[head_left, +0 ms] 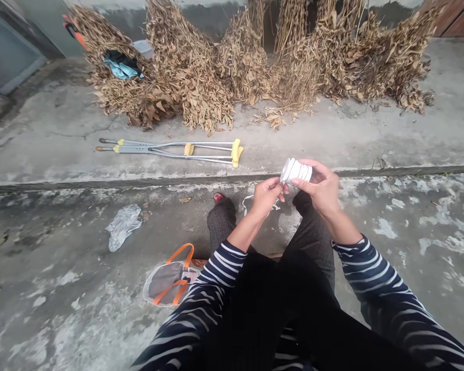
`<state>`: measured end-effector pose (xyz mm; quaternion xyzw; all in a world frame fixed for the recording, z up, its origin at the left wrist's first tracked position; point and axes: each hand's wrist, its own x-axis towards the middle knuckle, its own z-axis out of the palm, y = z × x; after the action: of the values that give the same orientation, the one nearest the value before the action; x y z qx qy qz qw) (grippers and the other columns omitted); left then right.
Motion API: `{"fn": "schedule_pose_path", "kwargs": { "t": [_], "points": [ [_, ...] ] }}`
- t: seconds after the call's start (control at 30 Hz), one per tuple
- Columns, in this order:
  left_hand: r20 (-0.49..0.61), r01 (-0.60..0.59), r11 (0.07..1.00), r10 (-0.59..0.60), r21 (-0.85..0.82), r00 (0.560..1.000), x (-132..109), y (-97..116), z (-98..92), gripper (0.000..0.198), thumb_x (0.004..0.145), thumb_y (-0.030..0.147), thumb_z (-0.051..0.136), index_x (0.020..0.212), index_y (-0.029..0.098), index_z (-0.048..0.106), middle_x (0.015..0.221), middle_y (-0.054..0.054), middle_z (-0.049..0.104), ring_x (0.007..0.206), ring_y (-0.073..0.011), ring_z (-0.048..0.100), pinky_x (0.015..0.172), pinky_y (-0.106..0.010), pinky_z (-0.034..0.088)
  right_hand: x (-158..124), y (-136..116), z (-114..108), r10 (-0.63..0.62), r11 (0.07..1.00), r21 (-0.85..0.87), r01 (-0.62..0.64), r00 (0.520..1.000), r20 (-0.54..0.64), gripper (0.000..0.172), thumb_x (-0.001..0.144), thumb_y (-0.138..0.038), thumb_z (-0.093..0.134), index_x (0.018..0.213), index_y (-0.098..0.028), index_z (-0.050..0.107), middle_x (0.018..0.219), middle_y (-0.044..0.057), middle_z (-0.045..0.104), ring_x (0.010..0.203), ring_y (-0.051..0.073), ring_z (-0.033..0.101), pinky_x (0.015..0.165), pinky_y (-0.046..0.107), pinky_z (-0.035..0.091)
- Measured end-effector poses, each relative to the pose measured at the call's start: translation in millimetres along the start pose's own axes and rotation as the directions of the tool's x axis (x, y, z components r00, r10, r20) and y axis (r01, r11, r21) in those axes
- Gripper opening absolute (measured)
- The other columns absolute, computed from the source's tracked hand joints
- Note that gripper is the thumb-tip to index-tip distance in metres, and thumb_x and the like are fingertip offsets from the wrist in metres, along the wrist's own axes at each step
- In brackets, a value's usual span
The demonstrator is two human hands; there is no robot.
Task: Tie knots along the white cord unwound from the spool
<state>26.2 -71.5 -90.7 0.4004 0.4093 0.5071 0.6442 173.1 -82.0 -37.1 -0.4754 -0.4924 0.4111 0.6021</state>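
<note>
A white cylindrical object (296, 172) with dark lines around it is held between my hands, lying roughly sideways above my knees. My right hand (323, 188) wraps its right end, thumb in front and fingers behind. At its left end, my left hand (267, 196) has its fingers pinched together, and what lies between them is too small to make out. A thin white cord (245, 205) hangs in a loop below my left hand, with a tangled part to the right of it.
Two crutches (170, 149) with yellow pads lie on the raised concrete ledge (332, 139). Dried plants (201, 77) lean along the wall. A crumpled plastic bag (124, 226) and a clear bag with orange handles (166, 282) lie on the ground at left.
</note>
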Motion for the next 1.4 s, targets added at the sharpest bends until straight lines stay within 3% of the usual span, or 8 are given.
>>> {"fn": "schedule_pose_path", "kwargs": {
  "t": [0.27,0.43,0.63,0.77,0.87,0.97,1.13,1.4],
  "points": [
    [-0.011,0.001,1.0,-0.001,0.014,1.0,15.2,-2.5,9.9,0.018,0.074,0.026,0.075,0.084,0.012,0.077,0.072,-0.003,0.072,0.066,-0.014,0.065,0.049,-0.02,0.05,5.6,5.9,-5.0,0.009,0.991,0.13,-0.007,1.0,-0.019,0.058,0.055,-0.043,0.099,0.105,-0.026,0.077,0.098,0.002,0.075,0.087,0.02,0.069,0.08,0.037,0.062],
    [-0.04,-0.024,0.993,0.029,0.114,0.999,8.7,-2.7,6.4,0.016,0.08,0.023,0.069,0.089,0.011,0.078,0.083,-0.004,0.076,0.05,-0.0076,0.058,0.048,-0.02,0.049,11.7,21.0,-11.9,-0.059,0.997,-0.059,0.058,0.998,-0.028,0.064,0.06,-0.047,0.096,0.116,-0.023,0.073,0.118,0.009,0.071,0.105,0.026,0.069,0.086,0.042,0.063],
    [-0.063,0.013,0.998,-0.009,0.062,0.998,5.4,2.8,8.6,0.009,0.08,0.018,0.069,0.079,0.011,0.074,0.071,0.0,0.071,0.052,-0.0084,0.061,0.052,-0.02,0.052,4.9,37.9,-6.3,-0.189,0.913,-0.365,0.181,0.982,0.015,0.054,0.077,-0.052,0.082,0.122,-0.025,0.068,0.133,0.012,0.061,0.119,0.029,0.064,0.08,0.04,0.064],
    [-0.028,-0.004,0.999,0.005,0.037,1.0,0.4,7.5,11.3,0.009,0.079,0.013,0.067,0.07,0.011,0.071,0.064,0.0,0.068,0.053,-0.0088,0.062,0.056,-0.02,0.054,3.5,37.4,-9.2,-0.122,0.94,-0.309,0.143,0.989,0.087,0.054,0.079,-0.051,0.079,0.122,-0.024,0.06,0.108,0.007,0.067,0.094,0.023,0.068,0.077,0.039,0.063],
    [-0.001,0.004,1.0,-0.004,0.023,1.0,-2.7,8.4,11.6,0.011,0.079,0.016,0.069,0.069,0.011,0.069,0.061,0.0,0.066,0.053,-0.0087,0.061,0.055,-0.02,0.053,2.5,30.1,-11.3,-0.095,0.959,-0.252,0.126,0.987,0.131,0.059,0.072,-0.049,0.086,0.116,-0.024,0.057,0.099,0.003,0.067,0.087,0.02,0.068,0.077,0.036,0.062],
    [0.036,-0.01,1.0,0.01,0.015,0.999,-3.4,9.7,11.4,0.014,0.08,0.023,0.073,0.073,0.012,0.07,0.06,0.0,0.065,0.054,-0.0089,0.06,0.055,-0.02,0.053,0.6,21.6,-9.9,-0.136,0.954,-0.257,0.156,0.986,0.094,0.055,0.071,-0.045,0.088,0.113,-0.024,0.059,0.104,0.004,0.068,0.092,0.02,0.069,0.079,0.035,0.062],
    [0.082,0.005,1.0,-0.006,0.022,0.997,0.8,15.4,9.7,0.022,0.082,0.027,0.073,0.067,0.013,0.066,0.058,0.001,0.062,0.049,-0.008,0.058,0.05,-0.02,0.049,-3.5,12.5,-6.0,-0.319,0.911,-0.258,0.321,0.946,0.051,0.048,0.075,-0.04,0.086,0.113,-0.024,0.061,0.122,0.007,0.068,0.11,0.023,0.068,0.092,0.039,0.06],
    [-0.011,0.118,0.992,-0.118,0.051,0.993,20.8,2.8,12.2,0.016,0.077,0.005,0.06,0.064,0.013,0.064,0.051,0.004,0.058,0.044,-0.006,0.051,0.041,-0.017,0.032,-16.5,7.0,0.5,-0.324,0.923,-0.205,0.326,0.945,0.046,0.049,0.074,-0.04,0.088,0.115,-0.026,0.064,0.121,0.006,0.07,0.112,0.024,0.069,0.093,0.04,0.061]
  ]
}}
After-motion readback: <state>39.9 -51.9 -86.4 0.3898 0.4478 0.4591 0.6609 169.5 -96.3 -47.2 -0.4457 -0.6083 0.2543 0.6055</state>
